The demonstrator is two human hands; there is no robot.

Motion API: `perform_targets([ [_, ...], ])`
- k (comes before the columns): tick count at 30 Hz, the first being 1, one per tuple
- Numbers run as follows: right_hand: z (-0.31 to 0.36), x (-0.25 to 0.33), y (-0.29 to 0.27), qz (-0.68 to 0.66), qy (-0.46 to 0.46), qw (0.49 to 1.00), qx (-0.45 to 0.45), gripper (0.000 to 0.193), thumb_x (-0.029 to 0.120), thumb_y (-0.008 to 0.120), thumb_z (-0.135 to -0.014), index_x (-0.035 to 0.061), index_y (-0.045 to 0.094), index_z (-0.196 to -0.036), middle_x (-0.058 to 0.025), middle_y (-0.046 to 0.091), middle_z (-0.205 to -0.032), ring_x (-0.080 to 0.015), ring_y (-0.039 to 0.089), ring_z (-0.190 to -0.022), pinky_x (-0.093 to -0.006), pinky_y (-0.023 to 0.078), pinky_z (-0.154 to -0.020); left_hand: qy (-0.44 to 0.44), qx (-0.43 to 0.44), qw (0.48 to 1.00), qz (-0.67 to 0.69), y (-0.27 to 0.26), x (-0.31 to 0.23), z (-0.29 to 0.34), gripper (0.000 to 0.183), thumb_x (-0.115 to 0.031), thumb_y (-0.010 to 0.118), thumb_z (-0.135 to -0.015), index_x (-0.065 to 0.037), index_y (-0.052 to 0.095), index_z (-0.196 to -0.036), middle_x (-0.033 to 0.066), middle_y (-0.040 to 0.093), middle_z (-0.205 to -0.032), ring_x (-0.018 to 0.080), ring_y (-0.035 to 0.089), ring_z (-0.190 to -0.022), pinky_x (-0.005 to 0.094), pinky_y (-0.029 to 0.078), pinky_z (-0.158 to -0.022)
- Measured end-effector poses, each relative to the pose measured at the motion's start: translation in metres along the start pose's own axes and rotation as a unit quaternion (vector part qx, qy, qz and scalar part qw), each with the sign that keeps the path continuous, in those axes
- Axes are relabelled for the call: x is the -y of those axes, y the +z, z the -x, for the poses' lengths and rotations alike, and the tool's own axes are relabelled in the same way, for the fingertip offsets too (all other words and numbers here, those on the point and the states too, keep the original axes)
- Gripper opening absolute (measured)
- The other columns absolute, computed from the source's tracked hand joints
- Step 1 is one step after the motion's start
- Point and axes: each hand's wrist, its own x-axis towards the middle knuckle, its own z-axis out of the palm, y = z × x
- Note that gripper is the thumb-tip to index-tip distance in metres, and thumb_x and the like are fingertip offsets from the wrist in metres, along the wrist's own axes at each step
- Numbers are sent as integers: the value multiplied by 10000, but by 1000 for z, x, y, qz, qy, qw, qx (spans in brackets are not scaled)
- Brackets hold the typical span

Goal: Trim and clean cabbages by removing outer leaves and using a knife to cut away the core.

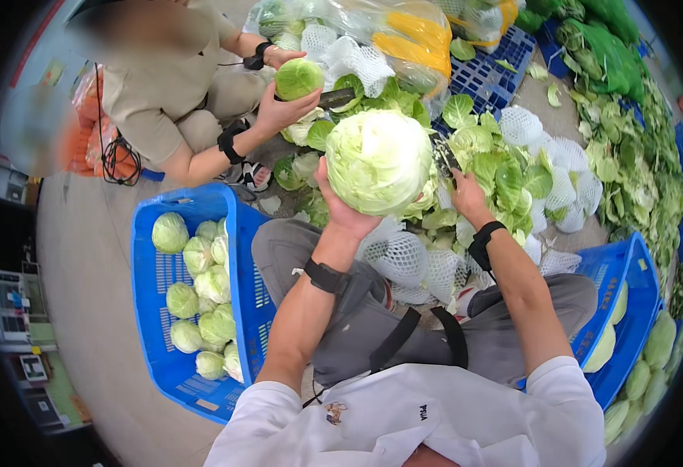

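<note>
A large pale green cabbage [378,162] rests on the palm and fingers of my left hand [348,215], held up in front of me. Just right of it, my right hand [470,194] is closed around a knife [443,157]. The dark blade has pale bits stuck to it and points away from me, close to the cabbage's side. Below both hands lie loose cabbage leaves [505,175] and white foam net sleeves [404,257]. How the left fingers curl behind the cabbage is partly hidden.
At my left stands a blue crate [240,311] with several cabbages [169,233]. Another blue crate [630,311] holds produce at my right. Opposite, a co-worker [174,101] holds a smaller cabbage [299,79] and a knife [337,98]. A leaf pile [637,179] spreads at the far right.
</note>
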Motion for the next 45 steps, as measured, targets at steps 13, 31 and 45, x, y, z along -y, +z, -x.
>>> perform_targets([
  [13, 62, 179, -173, -623, -188, 751, 115, 922, 371, 809, -831, 108, 339, -1579, -149, 449, -1533, -232, 480, -1346, -406, 448, -1067, 210, -27, 944, -255, 5, -31, 19, 1150, -264, 867, -717, -147, 145, -1605, 147, 386, -1541, 302, 502, -1345, 469, 439, -1126],
  [31, 56, 237, -115, -842, -48, 251, 475, 1009, 842, 444, -848, 169, 294, -1585, -203, 401, -1560, -476, 505, -1328, -657, 508, -970, 200, 44, 819, -536, 19, -105, 46, 1387, -207, 963, -609, -153, 32, -1635, 187, 254, -1622, 309, 251, -1512, 487, 237, -1216],
  [45, 50, 268, -215, -523, -140, 760, 359, 524, 500, 421, -1077, 52, 657, -1213, 72, 454, -683, -15, 344, -519, -169, 256, -443, 408, -164, 853, -282, -15, -204, 294, 814, -421, 755, -850, -62, 372, -1471, 129, 551, -1377, 267, 601, -1236, 431, 535, -1018],
])
